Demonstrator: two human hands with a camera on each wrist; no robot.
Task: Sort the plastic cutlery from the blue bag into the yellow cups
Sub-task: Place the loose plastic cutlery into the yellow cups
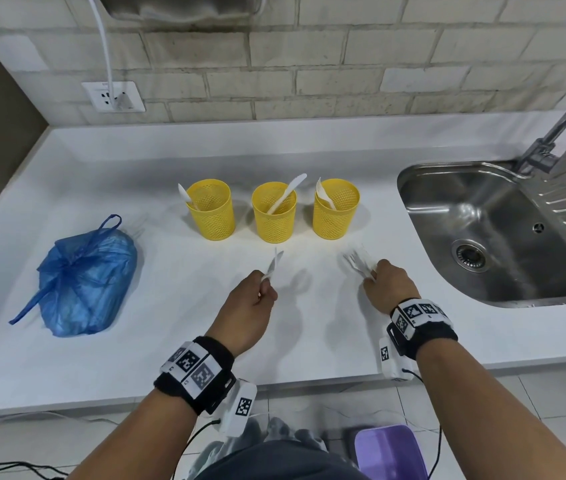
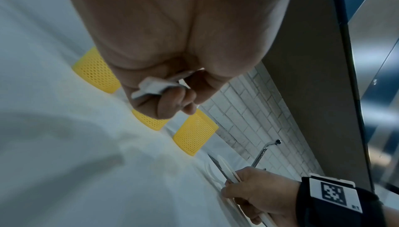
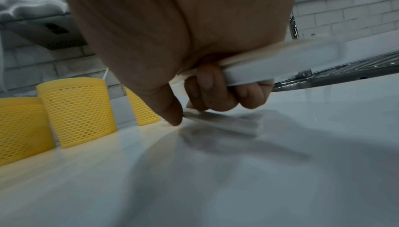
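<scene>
A white table (image 1: 170,341) runs along a brick wall, with a steel sink (image 1: 503,237) set into its right end. Toward the back edge, three yellow cups (image 1: 273,216) stand in a row, each already holding one white utensil: what looks like a spoon in the left cup, a knife in the middle, a fork in the right. The blue bag (image 1: 84,282) lies knotted near the left edge. The left hand (image 1: 246,306) has its fingers curled around white cutlery (image 1: 272,266), held just in front of the middle cup. The right hand (image 1: 390,285) grips a blurred bundle of forks (image 1: 357,261) near the sink. Sorting seems barely begun; the pieces in both hands remain to be dropped in.
</scene>
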